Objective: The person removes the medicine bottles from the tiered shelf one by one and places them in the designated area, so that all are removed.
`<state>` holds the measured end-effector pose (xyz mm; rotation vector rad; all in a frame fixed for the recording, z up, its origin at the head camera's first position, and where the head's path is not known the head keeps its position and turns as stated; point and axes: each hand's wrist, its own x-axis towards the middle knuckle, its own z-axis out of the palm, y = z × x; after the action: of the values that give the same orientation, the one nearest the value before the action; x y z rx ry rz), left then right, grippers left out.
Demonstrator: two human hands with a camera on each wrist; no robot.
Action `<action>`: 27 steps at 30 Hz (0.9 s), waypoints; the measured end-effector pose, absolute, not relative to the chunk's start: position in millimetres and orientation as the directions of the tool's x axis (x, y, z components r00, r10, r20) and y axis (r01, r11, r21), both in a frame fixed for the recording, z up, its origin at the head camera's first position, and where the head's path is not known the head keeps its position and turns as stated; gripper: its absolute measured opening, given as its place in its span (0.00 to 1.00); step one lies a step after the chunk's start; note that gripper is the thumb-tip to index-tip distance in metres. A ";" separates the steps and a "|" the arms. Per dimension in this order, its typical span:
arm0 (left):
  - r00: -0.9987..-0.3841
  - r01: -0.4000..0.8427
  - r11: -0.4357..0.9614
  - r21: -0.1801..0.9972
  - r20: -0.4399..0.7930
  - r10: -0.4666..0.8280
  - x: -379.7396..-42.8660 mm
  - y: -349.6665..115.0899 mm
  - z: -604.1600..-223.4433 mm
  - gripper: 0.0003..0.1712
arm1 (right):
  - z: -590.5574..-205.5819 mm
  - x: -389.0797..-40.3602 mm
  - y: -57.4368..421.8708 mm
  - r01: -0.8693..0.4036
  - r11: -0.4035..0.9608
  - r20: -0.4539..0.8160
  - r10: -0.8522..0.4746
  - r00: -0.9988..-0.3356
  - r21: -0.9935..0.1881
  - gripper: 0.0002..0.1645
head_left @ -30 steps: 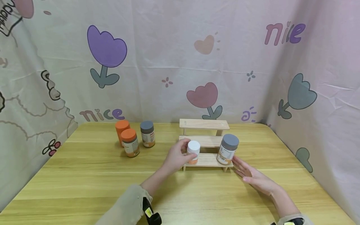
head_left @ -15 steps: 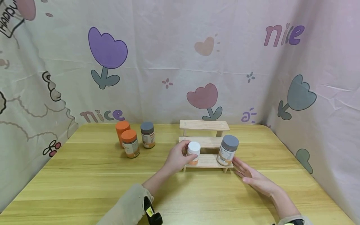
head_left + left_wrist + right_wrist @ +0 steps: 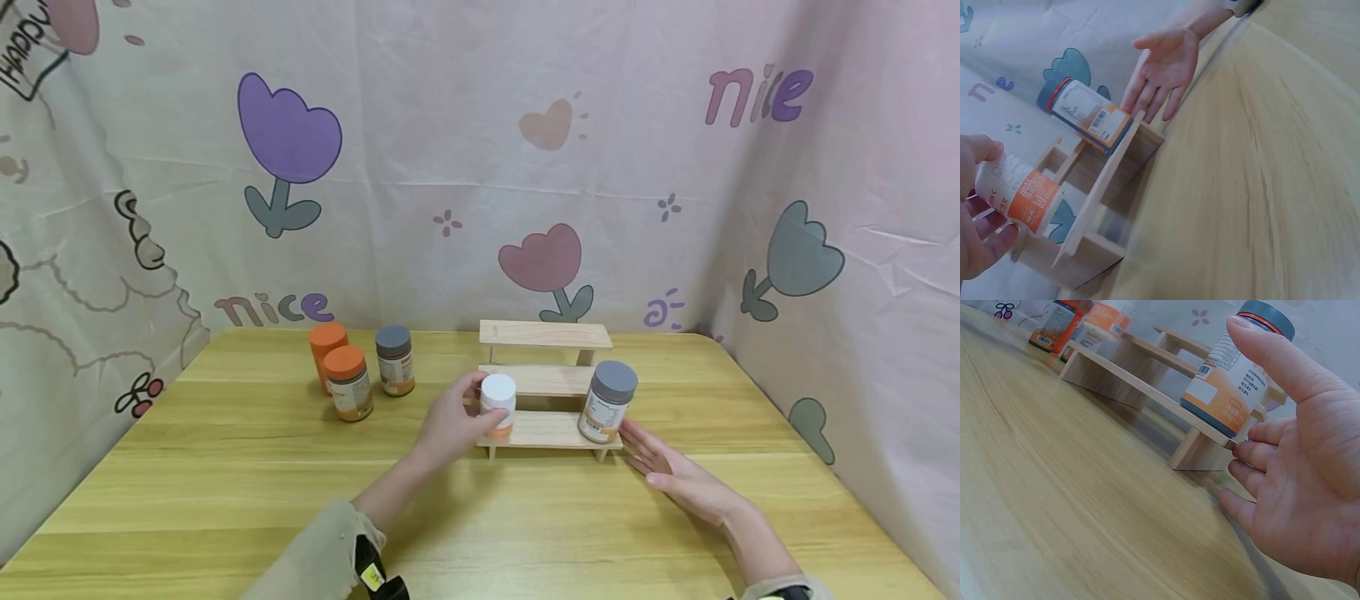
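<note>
My left hand (image 3: pixel 448 427) holds a small white bottle (image 3: pixel 498 390) with an orange lower label between thumb and fingers. The bottle is over the left end of the lowest step of a three-tier wooden display stand (image 3: pixel 546 333); in the left wrist view its base (image 3: pixel 1030 226) tips slightly. At the right end of that step stands a larger bottle (image 3: pixel 606 404) with a grey-blue lid and a white and orange label. Beside it, my right hand (image 3: pixel 686 479) is spread palm-inward, fingertips (image 3: pixel 1241 450) right at the step's end, holding nothing.
Left of the stand, an orange-lidded jar (image 3: pixel 349 392), an orange bottle (image 3: pixel 327 335) behind it and a grey-lidded jar (image 3: pixel 394 362) stand on the wooden table (image 3: pixel 225 500). A printed cloth (image 3: pixel 420 108) hangs behind and along the sides.
My left hand has shifted left along the lowest step with the white bottle, toward the stand's left end. The right hand and the larger bottle stay in place.
</note>
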<state>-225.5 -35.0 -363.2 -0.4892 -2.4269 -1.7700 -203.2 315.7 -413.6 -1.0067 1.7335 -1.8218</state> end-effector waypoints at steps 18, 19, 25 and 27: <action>-0.964 0.262 0.382 0.886 0.261 0.056 -214.4 -104.8 -345.0 0.31 | -412.9 -206.2 316.1 -0.180 -0.116 0.206 -0.734 -0.647 -0.977 0.43; -0.965 0.257 0.394 0.882 0.258 0.053 -213.2 -109.3 -343.8 0.32 | -412.9 -206.0 316.1 -0.180 -0.117 0.207 -0.734 -0.647 -0.977 0.43; -0.958 0.272 0.443 0.854 0.284 0.041 -207.4 -136.7 -338.4 0.30 | -414.1 -205.2 316.4 -0.171 -0.137 0.215 -0.743 -0.633 -0.976 0.42; -0.954 0.283 0.458 0.843 0.298 0.040 -205.2 -146.2 -336.8 0.29 | -414.4 -205.1 316.2 -0.166 -0.143 0.216 -0.747 -0.629 -0.976 0.42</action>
<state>-205.2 -146.2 -336.8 -0.2790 -2.4733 -1.4961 -205.1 316.2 -414.4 -1.0227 1.7049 -1.8229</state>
